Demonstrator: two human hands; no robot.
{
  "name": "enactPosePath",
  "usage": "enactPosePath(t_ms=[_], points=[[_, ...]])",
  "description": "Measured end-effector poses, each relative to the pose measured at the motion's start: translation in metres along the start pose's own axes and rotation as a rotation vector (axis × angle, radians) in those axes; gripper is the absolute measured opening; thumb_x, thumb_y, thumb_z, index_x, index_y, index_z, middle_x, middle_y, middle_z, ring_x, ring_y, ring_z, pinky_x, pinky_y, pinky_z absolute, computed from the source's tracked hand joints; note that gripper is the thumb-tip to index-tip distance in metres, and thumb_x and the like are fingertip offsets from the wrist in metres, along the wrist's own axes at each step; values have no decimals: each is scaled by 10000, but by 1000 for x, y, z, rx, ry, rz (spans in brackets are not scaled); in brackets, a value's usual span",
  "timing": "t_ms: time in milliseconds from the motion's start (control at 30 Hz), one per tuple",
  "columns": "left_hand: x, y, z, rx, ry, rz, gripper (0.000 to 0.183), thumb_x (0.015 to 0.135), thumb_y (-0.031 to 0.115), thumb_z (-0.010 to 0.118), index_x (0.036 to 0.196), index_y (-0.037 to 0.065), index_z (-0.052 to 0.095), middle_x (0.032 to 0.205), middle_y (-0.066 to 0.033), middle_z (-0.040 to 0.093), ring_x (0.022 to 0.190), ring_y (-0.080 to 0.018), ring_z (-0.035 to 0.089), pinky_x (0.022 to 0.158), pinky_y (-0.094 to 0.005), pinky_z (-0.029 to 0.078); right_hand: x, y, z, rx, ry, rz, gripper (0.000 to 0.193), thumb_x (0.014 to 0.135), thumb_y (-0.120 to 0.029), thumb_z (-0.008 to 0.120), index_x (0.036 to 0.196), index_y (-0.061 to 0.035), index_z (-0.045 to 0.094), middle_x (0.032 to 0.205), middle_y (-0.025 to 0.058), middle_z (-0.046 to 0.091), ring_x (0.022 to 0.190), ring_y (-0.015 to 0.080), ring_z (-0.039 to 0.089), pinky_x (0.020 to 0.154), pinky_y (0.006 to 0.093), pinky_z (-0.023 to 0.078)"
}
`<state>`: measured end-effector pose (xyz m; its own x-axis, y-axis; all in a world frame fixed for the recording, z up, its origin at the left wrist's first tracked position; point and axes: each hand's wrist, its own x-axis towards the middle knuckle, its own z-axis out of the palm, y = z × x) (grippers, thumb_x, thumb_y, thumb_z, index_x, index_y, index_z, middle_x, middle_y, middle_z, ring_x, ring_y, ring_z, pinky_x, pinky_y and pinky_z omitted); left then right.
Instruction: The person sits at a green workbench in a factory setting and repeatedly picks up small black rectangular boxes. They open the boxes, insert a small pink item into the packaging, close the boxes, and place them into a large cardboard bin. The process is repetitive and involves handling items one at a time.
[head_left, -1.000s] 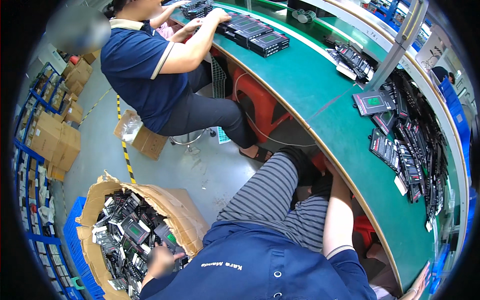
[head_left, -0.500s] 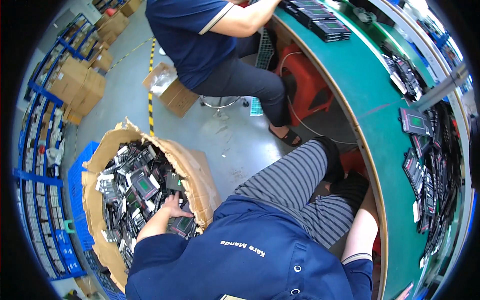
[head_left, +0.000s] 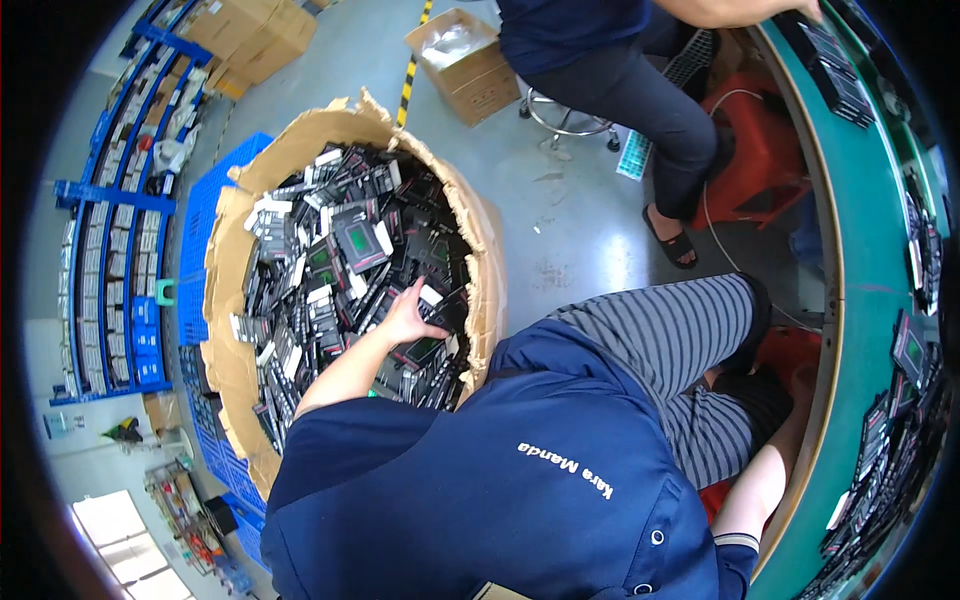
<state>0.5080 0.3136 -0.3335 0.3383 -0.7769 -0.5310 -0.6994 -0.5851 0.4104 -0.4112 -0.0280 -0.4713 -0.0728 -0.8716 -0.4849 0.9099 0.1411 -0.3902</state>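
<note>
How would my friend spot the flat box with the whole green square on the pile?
Find the big, torn-edged cardboard carton, left of the striped trousers. Inside its heap of dark boxes, look above and slightly left of the person's left hand. The flat box lies face up, its bright green square uncovered, among jumbled neighbours.

Our left hand (head_left: 404,318) splays inside the carton (head_left: 486,270); our right forearm (head_left: 762,490) stretches right of it, right hand hidden.
</note>
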Motion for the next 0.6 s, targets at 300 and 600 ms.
enactPosePath(t_ms=[300, 600], points=[[-43, 18, -17, -417, -252, -300, 1247, 529, 264, 954, 1476, -125, 241, 1384, -250, 513, 1276, -296, 517, 1104, -327, 368, 1, 46, 83, -54, 334, -100, 303, 976, -239, 472, 1124, -44, 651, 1124, 133, 674, 1080, 281, 624, 972, 512, 480], [-19, 12, -71, -361, 385, -155, 759, 593, 199, 869, 1241, 10, 523, 1101, -158, 685, 1021, -277, 656, 938, -360, 502, 42, -24, 30, 1515, 433, 1016, 244, 960, -233, 512, 1064, -61, 650, 1113, 100, 681, 1108, 277, 608, 1044, 514, 422]])
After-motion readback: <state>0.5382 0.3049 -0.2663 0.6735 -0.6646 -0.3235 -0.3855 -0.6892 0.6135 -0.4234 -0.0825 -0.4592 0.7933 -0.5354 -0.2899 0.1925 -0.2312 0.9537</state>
